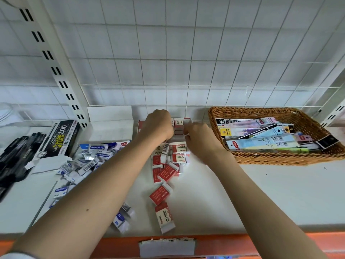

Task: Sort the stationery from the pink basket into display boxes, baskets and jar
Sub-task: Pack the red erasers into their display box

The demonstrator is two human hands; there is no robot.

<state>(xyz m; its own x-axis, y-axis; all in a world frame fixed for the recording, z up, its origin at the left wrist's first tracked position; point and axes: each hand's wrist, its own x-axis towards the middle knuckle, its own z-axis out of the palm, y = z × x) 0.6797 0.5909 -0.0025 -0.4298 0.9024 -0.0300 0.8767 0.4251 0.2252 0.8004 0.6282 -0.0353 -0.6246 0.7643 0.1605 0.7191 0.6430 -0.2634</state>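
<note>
A white shelf with an orange front edge runs under a white wire grid and tiled wall, with a slotted upright at the left. A torn label sticks to the edge, its writing unreadable.

Far left of the fingers lie black pens, cut off by the frame, and just beside them a black box marked "007". Nearer, a white display box holds blue erasers reading "ERASER", spilling forward in a heap; two more blue erasers lie apart near the front edge.

The left hand is curled into a fist at the back of the shelf. Whether it holds anything cannot be told, since its fingers are turned away. Just right of it, the right hand has its fingertips pinching a red eraser against a stacked row of red erasers in a red box, largely hidden by the left hand. Below both hands, between the forearms, loose red erasers marked "2B" and "deli" trail toward the front edge.

Right of the right fingers, well apart, a wicker basket holds packaged pens, their small print too fine to read.
</note>
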